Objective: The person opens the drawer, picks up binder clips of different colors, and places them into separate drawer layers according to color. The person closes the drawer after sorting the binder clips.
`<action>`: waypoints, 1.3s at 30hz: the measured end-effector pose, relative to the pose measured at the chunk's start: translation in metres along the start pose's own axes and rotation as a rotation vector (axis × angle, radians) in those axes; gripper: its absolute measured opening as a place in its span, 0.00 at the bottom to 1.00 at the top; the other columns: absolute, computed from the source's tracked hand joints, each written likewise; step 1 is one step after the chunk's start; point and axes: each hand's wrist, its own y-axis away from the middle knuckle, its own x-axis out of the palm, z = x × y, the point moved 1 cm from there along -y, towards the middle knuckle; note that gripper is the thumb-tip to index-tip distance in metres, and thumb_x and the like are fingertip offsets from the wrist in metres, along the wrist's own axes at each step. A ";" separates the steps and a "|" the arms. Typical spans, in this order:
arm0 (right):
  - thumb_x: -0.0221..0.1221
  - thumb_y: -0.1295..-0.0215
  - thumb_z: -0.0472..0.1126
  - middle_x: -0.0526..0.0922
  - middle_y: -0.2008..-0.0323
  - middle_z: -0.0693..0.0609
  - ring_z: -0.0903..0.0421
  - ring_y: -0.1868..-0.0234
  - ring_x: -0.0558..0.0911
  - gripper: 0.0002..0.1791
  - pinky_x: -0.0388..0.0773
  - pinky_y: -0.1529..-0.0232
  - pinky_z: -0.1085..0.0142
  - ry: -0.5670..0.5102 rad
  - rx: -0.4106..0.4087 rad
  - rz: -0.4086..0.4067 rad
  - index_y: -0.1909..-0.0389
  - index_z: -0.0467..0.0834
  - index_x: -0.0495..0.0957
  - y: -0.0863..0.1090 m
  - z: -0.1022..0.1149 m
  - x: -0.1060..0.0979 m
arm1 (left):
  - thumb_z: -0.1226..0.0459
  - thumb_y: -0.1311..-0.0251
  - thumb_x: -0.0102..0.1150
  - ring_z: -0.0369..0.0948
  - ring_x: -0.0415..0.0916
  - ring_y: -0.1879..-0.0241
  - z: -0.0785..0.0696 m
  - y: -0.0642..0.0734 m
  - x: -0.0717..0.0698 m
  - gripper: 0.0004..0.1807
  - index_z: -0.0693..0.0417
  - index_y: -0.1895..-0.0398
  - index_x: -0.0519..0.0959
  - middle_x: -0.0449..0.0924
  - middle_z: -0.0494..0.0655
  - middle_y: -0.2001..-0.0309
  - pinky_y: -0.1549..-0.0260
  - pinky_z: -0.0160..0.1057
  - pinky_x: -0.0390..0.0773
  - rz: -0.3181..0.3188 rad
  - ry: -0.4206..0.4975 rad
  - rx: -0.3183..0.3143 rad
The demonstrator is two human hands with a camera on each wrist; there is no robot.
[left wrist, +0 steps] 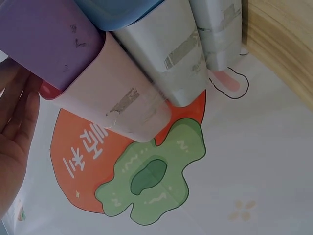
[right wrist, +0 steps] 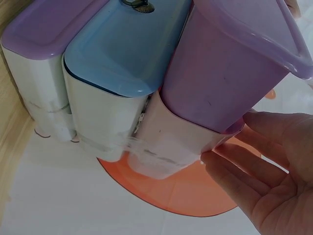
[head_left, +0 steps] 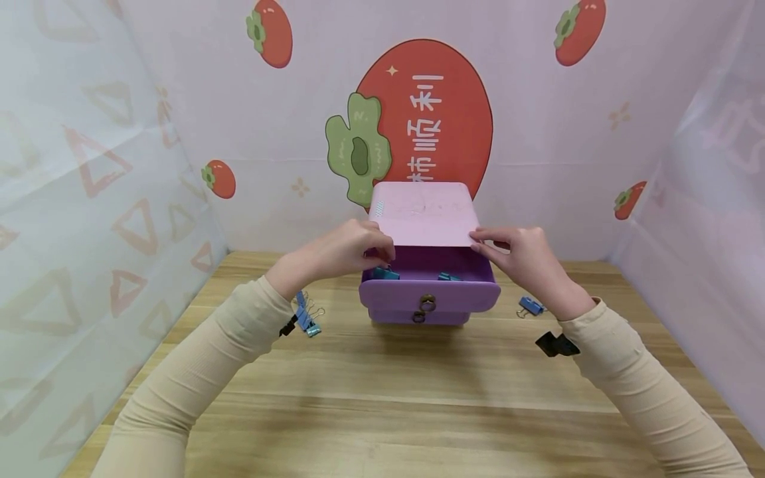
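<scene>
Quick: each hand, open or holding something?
Left hand: at the open purple drawer, by a teal clip; can't tell whether it grips it.
Right hand: pinching the pink casing at its front corner.

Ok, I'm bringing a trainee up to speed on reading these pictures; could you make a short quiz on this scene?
1. True or false: the top drawer is fully shut.
2. In the head view, how many blue binder clips lie on the table to the right of the pink casing?
3. Which hand touches the casing's front right corner: a) left; b) right?

Key: 1. False, it stands open. 2. One. 3. b, the right hand.
</scene>
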 end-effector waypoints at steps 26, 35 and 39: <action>0.66 0.43 0.39 0.87 0.61 0.46 0.49 0.61 0.87 0.11 0.83 0.60 0.55 -0.008 0.001 -0.020 0.59 0.42 0.86 0.002 -0.002 -0.003 | 0.70 0.49 0.68 0.40 0.78 0.66 0.027 0.056 0.002 0.05 0.51 0.70 0.83 0.82 0.42 0.69 0.65 0.37 0.79 -0.115 -0.041 -0.092; 0.67 0.44 0.40 0.87 0.61 0.46 0.50 0.60 0.87 0.12 0.83 0.59 0.55 -0.002 0.002 -0.013 0.59 0.42 0.86 0.000 -0.001 -0.002 | 0.67 0.50 0.70 0.41 0.78 0.66 0.053 0.098 0.037 0.05 0.51 0.69 0.83 0.82 0.42 0.68 0.66 0.38 0.80 -0.039 -0.075 -0.256; 0.66 0.43 0.40 0.87 0.60 0.46 0.50 0.60 0.86 0.12 0.83 0.59 0.55 -0.001 0.000 -0.006 0.59 0.42 0.86 0.000 0.000 -0.001 | 0.66 0.50 0.70 0.40 0.78 0.66 0.060 0.112 0.048 0.06 0.50 0.69 0.83 0.81 0.42 0.68 0.66 0.38 0.79 0.008 -0.081 -0.317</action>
